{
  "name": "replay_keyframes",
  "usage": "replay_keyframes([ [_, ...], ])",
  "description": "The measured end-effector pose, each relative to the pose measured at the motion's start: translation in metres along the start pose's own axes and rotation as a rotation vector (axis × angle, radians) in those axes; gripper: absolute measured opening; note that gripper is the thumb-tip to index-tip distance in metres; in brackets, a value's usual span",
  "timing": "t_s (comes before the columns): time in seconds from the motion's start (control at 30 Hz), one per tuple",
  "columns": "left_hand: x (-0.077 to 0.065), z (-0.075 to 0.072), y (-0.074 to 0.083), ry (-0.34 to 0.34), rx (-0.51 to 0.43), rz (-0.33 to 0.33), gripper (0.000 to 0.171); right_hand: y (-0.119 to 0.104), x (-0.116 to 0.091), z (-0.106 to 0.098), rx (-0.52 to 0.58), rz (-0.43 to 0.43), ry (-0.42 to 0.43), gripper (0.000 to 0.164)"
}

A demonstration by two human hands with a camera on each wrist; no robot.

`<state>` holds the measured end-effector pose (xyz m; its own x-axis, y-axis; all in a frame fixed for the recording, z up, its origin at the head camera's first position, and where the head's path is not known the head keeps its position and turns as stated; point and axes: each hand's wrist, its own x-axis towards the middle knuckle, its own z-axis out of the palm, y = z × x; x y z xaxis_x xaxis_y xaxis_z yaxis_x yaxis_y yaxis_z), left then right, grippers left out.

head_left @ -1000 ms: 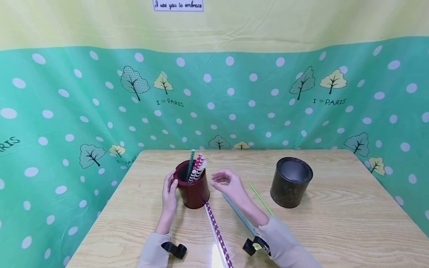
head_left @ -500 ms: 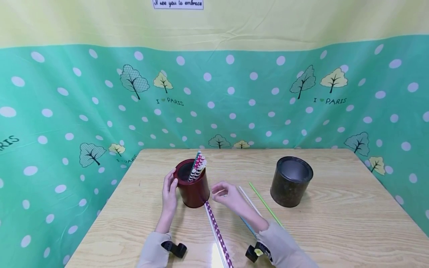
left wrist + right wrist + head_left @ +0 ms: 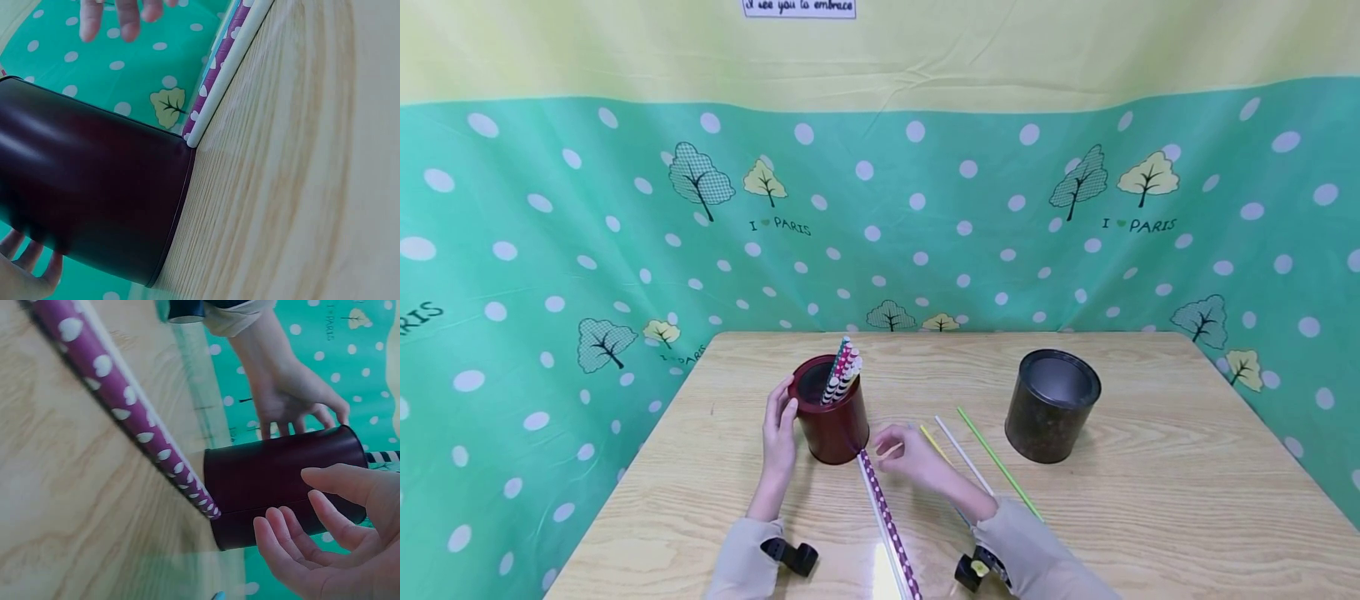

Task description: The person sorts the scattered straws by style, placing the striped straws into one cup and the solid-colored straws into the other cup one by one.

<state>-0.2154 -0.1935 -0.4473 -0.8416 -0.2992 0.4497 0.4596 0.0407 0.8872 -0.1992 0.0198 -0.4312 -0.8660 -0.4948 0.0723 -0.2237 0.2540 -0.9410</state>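
Observation:
A dark red can [image 3: 835, 433] stands upright on the table, several patterned paper straws [image 3: 842, 375] leaning against its right rim. My left hand [image 3: 780, 437] holds the can's left side, fingers and thumb curved around it. To the right, low beside the can, is my right hand [image 3: 913, 458]; its fingers are loosely bent with nothing between them. In the right wrist view that hand [image 3: 337, 544] overlaps the can. A purple straw with white hearts [image 3: 886, 521] and a white one [image 3: 877, 508] run from the can's base towards me.
Under and past my right forearm lie a yellow straw [image 3: 934, 442], another white straw [image 3: 961, 450] and a green straw [image 3: 992, 454]; a blue one is mostly hidden. A dark, blackish can [image 3: 1048, 425] stands at the right. A dotted green curtain [image 3: 917, 250] hangs behind the table.
The teal straw in the red can has tipped right against the others. My right hand has lowered from near the rim to beside the base, and yellow and white straws now show behind it.

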Motion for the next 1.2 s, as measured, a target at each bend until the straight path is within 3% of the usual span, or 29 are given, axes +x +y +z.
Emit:
replay_keyframes([
  [0.2, 0.0, 0.0, 0.0, 0.0, 0.001, -0.005, 0.035, 0.005, -0.002, 0.002, -0.033, 0.042, -0.04, 0.029],
  [0.63, 0.0, 0.0, -0.001, -0.002, -0.003, -0.012, 0.036, 0.018, -0.002, 0.008, -0.115, -0.016, -0.143, 0.023],
  [1.03, 0.0, 0.0, 0.0, -0.005, 0.011, -0.008, 0.035, 0.023, -0.002, 0.012, -0.135, 0.032, -0.16, 0.022],
  [1.2, 0.0, 0.0, 0.001, -0.004, 0.01, -0.004, 0.035, 0.025, -0.002, 0.013, -0.145, 0.007, -0.167, 0.022],
])
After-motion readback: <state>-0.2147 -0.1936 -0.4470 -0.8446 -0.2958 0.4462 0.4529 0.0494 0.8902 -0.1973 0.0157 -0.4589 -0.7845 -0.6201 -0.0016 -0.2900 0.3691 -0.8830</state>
